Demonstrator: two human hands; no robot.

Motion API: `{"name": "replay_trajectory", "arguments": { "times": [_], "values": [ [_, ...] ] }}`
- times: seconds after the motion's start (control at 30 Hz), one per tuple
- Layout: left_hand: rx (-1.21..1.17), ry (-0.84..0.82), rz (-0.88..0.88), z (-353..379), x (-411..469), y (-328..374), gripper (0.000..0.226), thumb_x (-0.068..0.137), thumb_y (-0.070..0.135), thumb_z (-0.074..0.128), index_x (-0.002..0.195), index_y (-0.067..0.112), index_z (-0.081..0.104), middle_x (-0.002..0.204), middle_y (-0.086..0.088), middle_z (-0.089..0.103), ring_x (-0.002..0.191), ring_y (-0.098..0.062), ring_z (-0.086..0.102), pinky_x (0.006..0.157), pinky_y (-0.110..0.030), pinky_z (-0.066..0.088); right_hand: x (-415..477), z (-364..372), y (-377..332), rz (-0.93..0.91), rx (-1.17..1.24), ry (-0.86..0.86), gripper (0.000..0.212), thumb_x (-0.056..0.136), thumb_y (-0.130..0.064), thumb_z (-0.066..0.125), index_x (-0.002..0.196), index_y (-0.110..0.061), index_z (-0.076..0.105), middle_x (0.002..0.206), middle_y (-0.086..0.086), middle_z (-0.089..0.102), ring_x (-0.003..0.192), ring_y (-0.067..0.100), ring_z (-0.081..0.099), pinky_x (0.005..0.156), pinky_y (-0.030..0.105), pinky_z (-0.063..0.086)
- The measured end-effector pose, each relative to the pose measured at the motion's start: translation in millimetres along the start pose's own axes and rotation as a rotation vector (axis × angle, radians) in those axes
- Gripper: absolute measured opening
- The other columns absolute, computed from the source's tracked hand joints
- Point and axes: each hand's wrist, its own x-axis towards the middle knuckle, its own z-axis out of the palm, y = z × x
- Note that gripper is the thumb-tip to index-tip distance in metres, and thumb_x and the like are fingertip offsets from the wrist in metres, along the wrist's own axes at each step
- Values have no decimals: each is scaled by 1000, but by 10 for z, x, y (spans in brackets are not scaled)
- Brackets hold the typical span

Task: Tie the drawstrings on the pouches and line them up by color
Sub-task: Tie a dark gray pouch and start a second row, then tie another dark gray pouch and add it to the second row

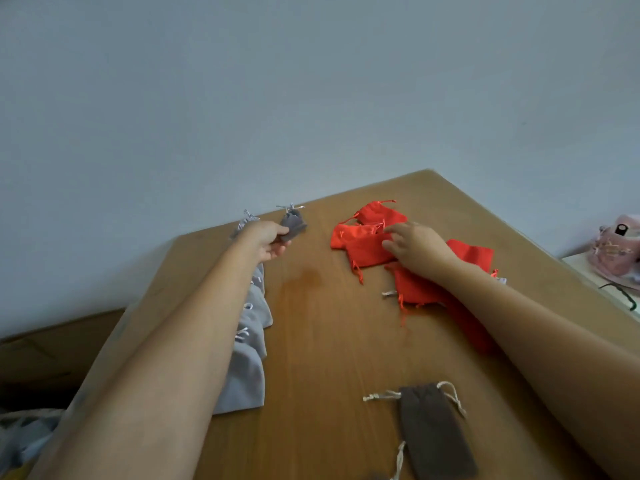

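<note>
A small grey pouch (292, 225) is pinched in the left hand (268, 239) at the counter's (322, 344) far edge, while red pouches (367, 245) lie under the open right hand (417, 247).

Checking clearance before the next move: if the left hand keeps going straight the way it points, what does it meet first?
The left hand already pinches the small grey pouch. Beyond it, the line seems to run over bare table to the far edge; depth is uncertain.

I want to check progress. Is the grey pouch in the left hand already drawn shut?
Shut, it seems: the grey pouch in the left hand is gathered narrow at its top, cords sticking out.
</note>
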Motion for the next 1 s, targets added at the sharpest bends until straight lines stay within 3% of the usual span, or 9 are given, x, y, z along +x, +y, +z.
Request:
{"name": "replay_trajectory", "arguments": {
  "times": [0.07,0.17,0.4,0.57,0.63,0.7,0.8,0.9,1.0],
  "values": [
    [44,45,-12,7,216,23,16,99,6,45,84,7,51,52,-2,58,39,-6,54,35,-12,38,26,94,62,-43,-50,-19,36,95,-32,54,127,-16,60,128,9,60,119,27,53,98,36,41],
    [107,105,-24,55,503,24,5,99,6,44,101,8,49,69,-6,52,57,-10,48,37,-13,38,59,137,84,-87,-95,-21,37,94,-32,55,128,-19,60,129,6,59,119,25,53,99,35,41],
    [154,134,-23,215,937,12,24,98,8,49,75,10,45,74,-5,49,61,-11,46,51,-18,37,100,165,99,-115,-159,13,39,95,-33,52,132,-20,56,134,4,54,121,24,52,98,31,37],
    [222,194,-18,237,1008,13,4,95,9,55,97,11,52,100,-8,52,73,-15,48,47,-22,37,103,163,108,-110,-164,4,39,95,-32,51,132,-19,56,134,5,55,120,24,53,98,32,39],
    [300,215,-17,231,979,11,3,95,11,54,97,9,55,95,-7,52,69,-15,48,46,-22,38,84,163,106,-107,-166,-11,39,96,-32,51,132,-19,56,134,6,55,120,24,53,99,33,39],
    [371,255,-6,221,935,17,17,94,15,56,107,4,58,88,-8,52,68,-19,50,49,-25,42,79,157,100,-99,-153,-21,38,95,-31,52,131,-19,57,133,6,56,120,24,53,98,33,40],
    [498,310,69,229,799,75,25,93,18,58,111,1,57,102,-12,54,90,-30,59,73,-32,53,53,107,63,-106,-98,27,34,94,-26,54,125,-16,61,129,7,58,118,25,54,97,34,41],
    [605,344,175,260,582,165,28,91,16,58,115,0,59,119,-14,60,112,-31,59,94,-35,51,24,31,-14,-125,-30,89,24,92,-20,56,111,-12,69,119,8,63,112,25,57,94,36,43],
    [689,251,256,300,200,257,17,90,19,60,92,2,62,94,-12,59,94,-30,61,79,-34,51,-75,-72,-148,-143,50,112,17,89,-14,58,98,-10,72,108,7,69,102,23,61,89,33,44]
  ]
}}
